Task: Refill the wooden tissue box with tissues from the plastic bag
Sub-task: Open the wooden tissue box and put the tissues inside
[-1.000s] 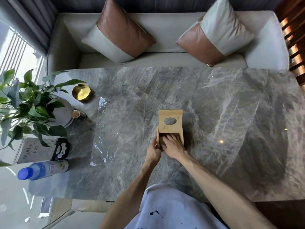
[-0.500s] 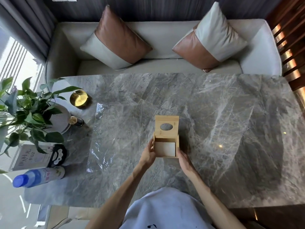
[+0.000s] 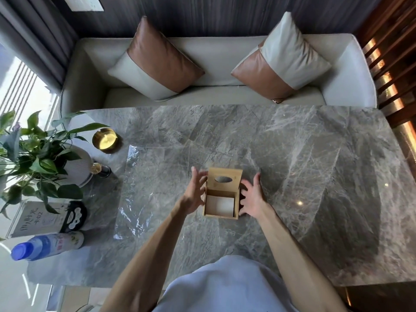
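A small wooden tissue box [image 3: 210, 213] stands open in the middle of the grey marble table [image 3: 315, 176]. Its lid [image 3: 225, 179], with an oval slot, is tipped up at the far side. White tissues [image 3: 220, 204] lie flat inside. My left hand [image 3: 195, 194] is at the box's left wall with fingers spread, reaching toward the lid. My right hand [image 3: 251, 197] hovers just right of the box, fingers spread, holding nothing. A clear, flat plastic bag [image 3: 144, 190] lies on the table to the left of the box.
At the table's left end stand a potted plant [image 3: 33, 163], a brass dish [image 3: 104, 140], a small sign card [image 3: 36, 219] and a blue-capped bottle [image 3: 45, 245] lying on its side. A sofa [image 3: 216, 64] with two cushions runs along the far edge.
My right hand came out of the box, showing the tissues inside. Both hands then moved up along the box's sides with fingers spread. The head camera tilted, shifting the scene down.
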A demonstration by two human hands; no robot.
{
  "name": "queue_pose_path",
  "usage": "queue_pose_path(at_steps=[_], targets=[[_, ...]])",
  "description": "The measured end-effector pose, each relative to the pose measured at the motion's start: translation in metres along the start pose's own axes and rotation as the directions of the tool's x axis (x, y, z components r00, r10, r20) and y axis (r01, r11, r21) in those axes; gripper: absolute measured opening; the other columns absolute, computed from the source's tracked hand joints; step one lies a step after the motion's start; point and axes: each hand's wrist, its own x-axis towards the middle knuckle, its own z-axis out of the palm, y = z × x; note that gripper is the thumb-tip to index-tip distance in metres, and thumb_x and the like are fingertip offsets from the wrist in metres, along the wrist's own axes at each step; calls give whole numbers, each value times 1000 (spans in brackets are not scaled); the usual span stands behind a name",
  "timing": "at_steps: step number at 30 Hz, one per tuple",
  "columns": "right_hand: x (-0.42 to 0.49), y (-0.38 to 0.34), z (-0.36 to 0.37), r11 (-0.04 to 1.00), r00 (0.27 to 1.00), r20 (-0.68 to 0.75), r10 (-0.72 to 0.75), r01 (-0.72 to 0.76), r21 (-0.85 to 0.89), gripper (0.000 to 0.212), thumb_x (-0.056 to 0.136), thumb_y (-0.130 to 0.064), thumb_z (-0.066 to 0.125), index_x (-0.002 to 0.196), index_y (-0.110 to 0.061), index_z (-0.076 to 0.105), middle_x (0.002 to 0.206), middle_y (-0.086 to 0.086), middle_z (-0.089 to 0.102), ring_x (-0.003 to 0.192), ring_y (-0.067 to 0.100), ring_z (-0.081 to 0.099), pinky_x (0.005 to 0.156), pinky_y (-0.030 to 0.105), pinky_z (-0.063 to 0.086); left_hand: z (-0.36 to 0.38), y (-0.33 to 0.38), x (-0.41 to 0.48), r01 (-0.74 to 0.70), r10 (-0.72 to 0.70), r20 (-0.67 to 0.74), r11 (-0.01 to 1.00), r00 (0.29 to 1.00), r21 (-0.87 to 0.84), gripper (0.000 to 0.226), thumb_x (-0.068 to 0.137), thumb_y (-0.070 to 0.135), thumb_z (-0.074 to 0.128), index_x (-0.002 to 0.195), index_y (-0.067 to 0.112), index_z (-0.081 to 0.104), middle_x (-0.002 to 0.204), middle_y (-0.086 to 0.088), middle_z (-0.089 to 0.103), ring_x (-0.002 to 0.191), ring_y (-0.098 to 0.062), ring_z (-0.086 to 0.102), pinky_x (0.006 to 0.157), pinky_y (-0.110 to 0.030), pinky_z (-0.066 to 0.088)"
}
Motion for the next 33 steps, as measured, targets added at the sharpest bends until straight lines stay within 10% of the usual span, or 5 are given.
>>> queue_pose_path(at_steps=[6, 11, 19, 23, 33], targets=[[-12, 27, -14, 973, 983, 100, -153, 168, -158, 44, 85, -63, 56, 122, -41, 65, 153, -1, 43, 140, 31, 39, 100, 57, 39, -15, -41, -14, -91, 90, -23, 995, 996, -46, 20, 94, 31, 58, 110, 20, 57, 132, 3, 59, 126, -22, 48, 98, -44, 40], [-13, 55, -15, 879, 927, 44, -374, 369, -303, 77, 94, -4, 61, 155, -29, 21, 163, 4, 21, 149, 21, 24, 120, 51, 24, -5, -64, -26, -93, 90, -190, 996, 978, -4, 68, 96, 5, 55, 151, 27, 23, 159, -2, 22, 144, -28, 31, 112, -53, 38], [-7, 69, -16, 823, 913, -105, -394, 300, -483, 71, 95, -31, 61, 155, -24, 23, 162, 5, 24, 148, 23, 27, 117, 38, 26, -5, -74, -36, -53, 82, -320, 994, 944, 98, 52, 102, 15, 45, 151, 12, 27, 159, -15, 27, 145, -29, 31, 119, -49, 28], [-6, 61, -9, 957, 978, -32, -205, 193, -215, 48, 97, -55, 41, 141, -36, 43, 155, 1, 42, 131, 17, 47, 108, 38, 34, 6, -62, -32, -20, 30, -120, 996, 992, 87, 56, 105, 23, 35, 155, 17, 11, 163, -8, 17, 150, -24, 18, 124, -49, 12], [37, -66, 26, 958, 976, -27, -215, 205, -201, 75, 88, -77, 21, 151, -36, 31, 159, -4, 32, 145, 19, 32, 117, 42, 19, 16, 50, 55, -122, 122, 9, 981, 992, 149, 48, 106, 32, 27, 152, 24, 19, 156, -2, 34, 139, -13, 36, 117, -32, 25]])
